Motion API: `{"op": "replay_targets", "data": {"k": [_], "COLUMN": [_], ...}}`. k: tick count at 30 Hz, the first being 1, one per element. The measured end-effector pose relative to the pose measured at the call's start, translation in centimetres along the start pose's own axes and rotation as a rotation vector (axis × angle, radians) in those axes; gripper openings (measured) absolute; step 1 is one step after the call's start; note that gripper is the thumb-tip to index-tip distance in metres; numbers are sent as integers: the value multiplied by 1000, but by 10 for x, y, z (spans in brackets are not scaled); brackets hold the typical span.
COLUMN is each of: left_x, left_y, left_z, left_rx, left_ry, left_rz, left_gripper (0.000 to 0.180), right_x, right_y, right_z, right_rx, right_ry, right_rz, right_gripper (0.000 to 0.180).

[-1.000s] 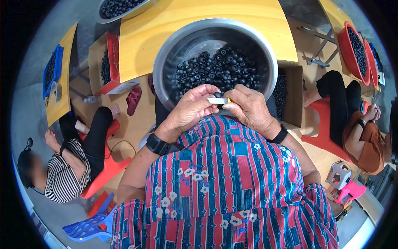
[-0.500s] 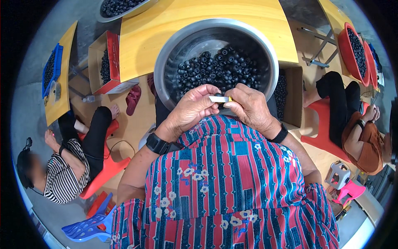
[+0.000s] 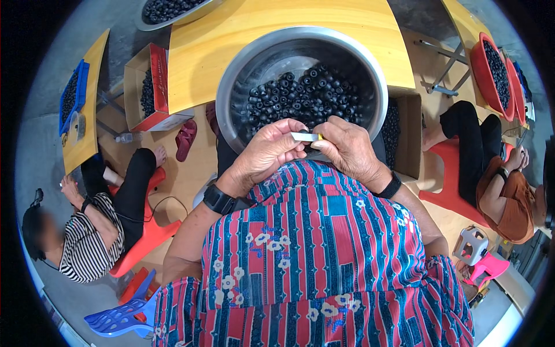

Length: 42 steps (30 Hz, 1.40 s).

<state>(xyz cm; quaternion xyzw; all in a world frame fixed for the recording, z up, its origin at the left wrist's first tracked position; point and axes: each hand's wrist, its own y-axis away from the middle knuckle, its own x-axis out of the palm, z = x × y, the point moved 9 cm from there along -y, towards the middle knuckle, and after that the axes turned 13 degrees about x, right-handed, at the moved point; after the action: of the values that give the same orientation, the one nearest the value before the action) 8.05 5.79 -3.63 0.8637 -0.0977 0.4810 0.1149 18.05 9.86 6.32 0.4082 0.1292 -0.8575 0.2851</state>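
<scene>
My left hand (image 3: 270, 146) is closed, pinching a small black round part (image 3: 304, 132) between thumb and fingers. My right hand (image 3: 350, 144) grips a small knife (image 3: 305, 137) with a pale flat blade and a bit of yellow at its handle. The blade points left and lies against the black part, close to my left thumb; most of the handle is hidden in my fingers. Both hands are over the near rim of a large metal bowl (image 3: 230, 75), which holds a heap of similar black hollow parts (image 3: 300, 98).
The bowl overlaps a yellow wooden table (image 3: 196, 63). Cardboard boxes of black parts stand left (image 3: 136, 87) and right (image 3: 411, 139). Another metal basin (image 3: 202, 10) lies far left. People sit on red chairs (image 3: 448, 168) at both sides. A blue stool (image 3: 124, 312) stands lower left.
My hands and the knife keep almost the same place over the bowl's near rim. The person at the left has shifted a hand slightly.
</scene>
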Motion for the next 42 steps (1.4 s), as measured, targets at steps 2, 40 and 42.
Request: {"op": "replay_targets", "data": {"k": [2,40,42], "left_x": [0,3,4], "left_y": [-1,0,0], "left_z": [0,5,3], "left_rx": [0,-20,10], "left_ry": [-2,-66,-172], "left_rz": [4,-6,35], "left_gripper": [20,23,21], "right_x": [0,3,1], "right_y": [0,1,-2], "right_z": [-1,-9,-25], "right_rx": [4,46,133], "right_ry": [9,-64,-87], "right_rz": [8,53,-4], "right_gripper": [24,23,22]}}
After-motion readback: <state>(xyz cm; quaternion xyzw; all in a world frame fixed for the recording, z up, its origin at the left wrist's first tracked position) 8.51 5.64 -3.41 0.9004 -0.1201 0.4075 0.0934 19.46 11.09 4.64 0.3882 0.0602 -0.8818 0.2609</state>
